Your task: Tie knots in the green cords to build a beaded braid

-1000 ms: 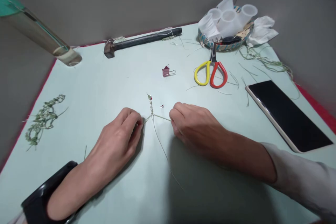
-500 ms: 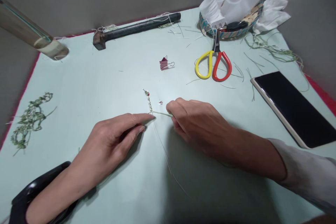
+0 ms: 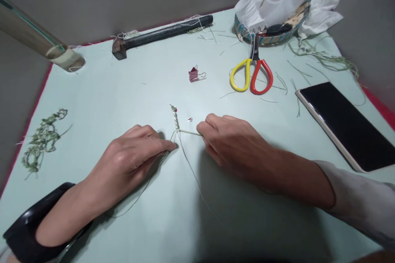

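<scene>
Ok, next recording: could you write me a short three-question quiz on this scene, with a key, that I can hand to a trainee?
1. Open: what stretches from the thin, pale-green knotted strip to the bare right hand?
2. True or false: in the picture, the purplish-pink binder clip lies to the left of the scissors with one yellow and one red handle.
3. Fill in the gap: the translucent white plastic cups sit in a round ______.

Key:
1. A thin pale-green cord.
2. True.
3. Woven basket.
</scene>
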`<state>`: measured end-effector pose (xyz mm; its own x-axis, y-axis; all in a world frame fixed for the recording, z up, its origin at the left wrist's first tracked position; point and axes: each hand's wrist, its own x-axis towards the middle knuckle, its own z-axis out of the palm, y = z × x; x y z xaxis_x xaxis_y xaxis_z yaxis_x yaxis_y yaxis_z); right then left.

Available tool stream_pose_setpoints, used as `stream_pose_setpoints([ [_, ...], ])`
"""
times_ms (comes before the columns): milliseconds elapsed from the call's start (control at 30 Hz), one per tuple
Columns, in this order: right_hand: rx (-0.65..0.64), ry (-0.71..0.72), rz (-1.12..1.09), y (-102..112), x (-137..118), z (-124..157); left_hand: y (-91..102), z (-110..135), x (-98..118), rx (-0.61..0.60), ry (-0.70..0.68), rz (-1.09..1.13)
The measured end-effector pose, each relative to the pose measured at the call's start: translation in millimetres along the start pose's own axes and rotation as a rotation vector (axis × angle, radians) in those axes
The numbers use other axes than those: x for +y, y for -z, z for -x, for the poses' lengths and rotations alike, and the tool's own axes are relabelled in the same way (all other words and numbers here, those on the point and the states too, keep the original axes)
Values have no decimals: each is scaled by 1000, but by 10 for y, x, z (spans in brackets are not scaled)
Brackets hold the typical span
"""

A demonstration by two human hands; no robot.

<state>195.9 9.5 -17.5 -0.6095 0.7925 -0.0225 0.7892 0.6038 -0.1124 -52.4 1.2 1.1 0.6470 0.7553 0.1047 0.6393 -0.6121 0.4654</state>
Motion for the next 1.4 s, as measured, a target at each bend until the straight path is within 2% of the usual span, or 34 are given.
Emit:
stream_pose_setpoints([
  [233, -17, -6, -6, -7, -6, -26, 3, -2, 23, 40, -99, -97],
  [500, -34, -1, -18, 21, -22, -48, 17, -76, 79, 121, -60, -101],
  [633, -32, 8, -39, 4, -9, -36, 12, -162, 80, 13, -55, 57],
  [733, -30, 9, -61, -9, -1, -32, -21, -236, 91, -66, 0, 127],
  [1067, -42, -19, -177, 101, 4, -17, -122, -294, 114, -112, 217, 166],
  [1400, -70, -44, -396, 134, 62, 67, -116, -313, 78, -121, 292, 224],
])
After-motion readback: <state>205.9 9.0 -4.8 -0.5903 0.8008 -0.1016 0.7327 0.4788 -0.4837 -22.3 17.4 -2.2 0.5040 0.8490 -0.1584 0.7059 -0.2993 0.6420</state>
